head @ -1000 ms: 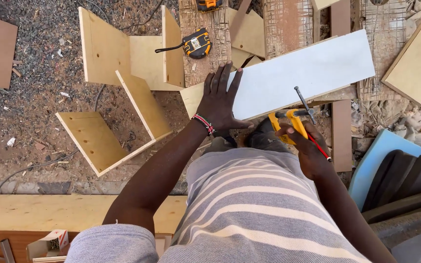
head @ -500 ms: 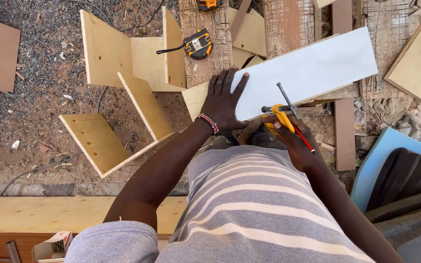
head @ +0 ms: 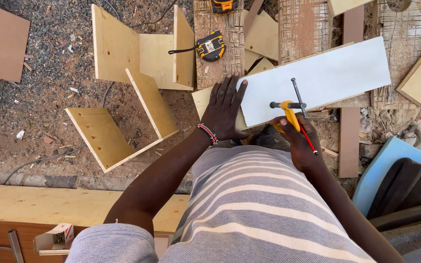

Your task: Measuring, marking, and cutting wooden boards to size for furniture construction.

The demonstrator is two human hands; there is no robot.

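Two hands were at work on one white board (head: 327, 78), which lay slantwise across rough timber and scrap pieces so that its near edge hung within easy reach of the person bent over it. The left hand (head: 225, 109) lay flat with fingers spread, pressed on the board's left end and on the pale plywood piece (head: 201, 100) under it; that wide spread looked meant to pin the board against sliding. A beaded bracelet (head: 207, 132) sat on that wrist. The right hand (head: 298, 139) was closed around a yellow-handled marking tool (head: 291, 108) together with a red pencil (head: 309, 141), the tool's dark metal bar and rod resting on the white face near its lower edge, seemingly so that a guide could run along that edge. Whether the tip actually touched the surface could not be told.

Beyond the board, a yellow and black tape measure (head: 210, 46) sat on a weathered plank (head: 215, 63), close at hand. To the left, an open plywood frame (head: 123, 87) stood on the gravel ground (head: 40, 112), well apart from both hands. A striped shirt (head: 264, 204) filled the foreground.
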